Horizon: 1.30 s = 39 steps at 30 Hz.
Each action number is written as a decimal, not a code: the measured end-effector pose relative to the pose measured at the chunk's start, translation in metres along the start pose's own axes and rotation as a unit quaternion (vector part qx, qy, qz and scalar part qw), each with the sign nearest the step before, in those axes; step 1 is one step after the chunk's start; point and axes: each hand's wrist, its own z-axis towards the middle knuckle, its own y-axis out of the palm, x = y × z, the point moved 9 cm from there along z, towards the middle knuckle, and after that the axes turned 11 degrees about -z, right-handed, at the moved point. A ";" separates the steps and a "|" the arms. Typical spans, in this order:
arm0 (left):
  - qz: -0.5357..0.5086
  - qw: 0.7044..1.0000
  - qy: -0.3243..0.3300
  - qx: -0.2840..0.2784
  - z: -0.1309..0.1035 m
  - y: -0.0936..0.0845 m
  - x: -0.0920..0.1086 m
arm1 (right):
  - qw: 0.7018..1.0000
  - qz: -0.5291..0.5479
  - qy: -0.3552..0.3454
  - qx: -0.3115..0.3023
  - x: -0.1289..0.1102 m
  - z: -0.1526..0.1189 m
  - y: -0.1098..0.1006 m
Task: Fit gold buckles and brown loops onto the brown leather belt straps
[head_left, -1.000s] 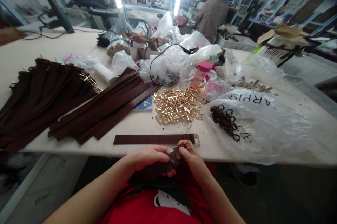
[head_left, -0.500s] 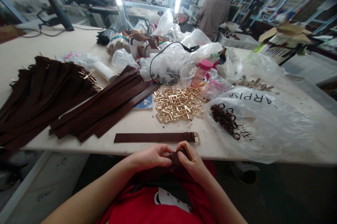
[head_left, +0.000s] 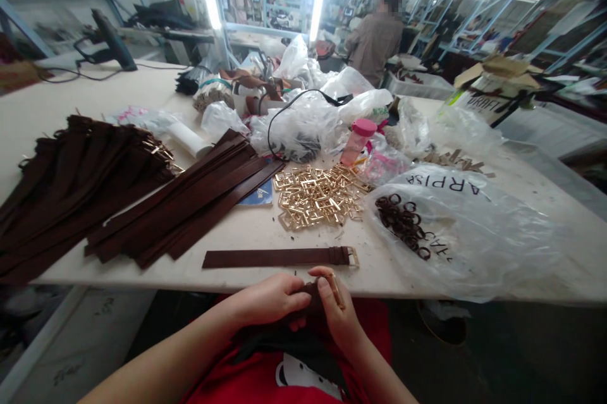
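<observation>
Both hands are closed on one strap (head_left: 312, 300), held just off the near edge of the worktop (head_left: 237, 227), above the lap. The left hand (head_left: 277, 298) pinches the leather between thumb and fingers; the right hand (head_left: 340, 312) grips the end by the buckle (head_left: 337, 293), thumb pressed on top. The fingers hide whether a loop sits there.

To work this end well, the left pinch should stay firm and close to the right, so the strap neither twists nor creases, while the right thumb presses evenly and keeps the buckle square.

The leather looks smooth, dark brown and fairly stiff. A second strap (head_left: 270, 258) lies flat along the near edge, its gold frame to the right. Beyond it is a heap of shiny, rectangular metal buckles (head_left: 320, 202); toward the right edge, small round brown loops (head_left: 403, 227) lie at a thin, crinkled clear bag (head_left: 478, 233).
</observation>
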 end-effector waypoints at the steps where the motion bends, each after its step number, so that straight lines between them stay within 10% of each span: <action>1: 0.006 1.000 0.003 0.009 0.000 -0.001 0.003 | 1.000 0.011 -0.005 -0.004 -0.002 0.001 0.003; 8: 0.218 0.971 0.000 0.100 -0.017 -0.050 0.021 | 0.997 0.004 0.045 0.063 0.008 0.023 -0.025; 14: 0.389 0.858 0.058 0.330 -0.014 -0.123 0.039 | 0.965 -0.220 0.039 0.139 0.032 0.075 -0.081; 20: 0.410 0.835 0.099 0.353 0.031 -0.124 0.020 | 0.905 -0.403 -0.063 0.124 0.027 0.096 -0.065; 25: 0.426 0.815 0.119 0.374 0.016 -0.140 0.030 | 0.822 -0.528 -0.175 0.123 0.030 0.082 -0.027; 32: 0.419 0.738 -0.015 0.529 -0.040 -0.241 0.040 | 0.833 -0.491 -0.190 0.166 0.038 0.070 -0.028; 39: 0.435 0.712 -0.064 0.547 -0.038 -0.269 0.023 | 0.843 -0.481 -0.174 0.170 0.036 0.070 -0.032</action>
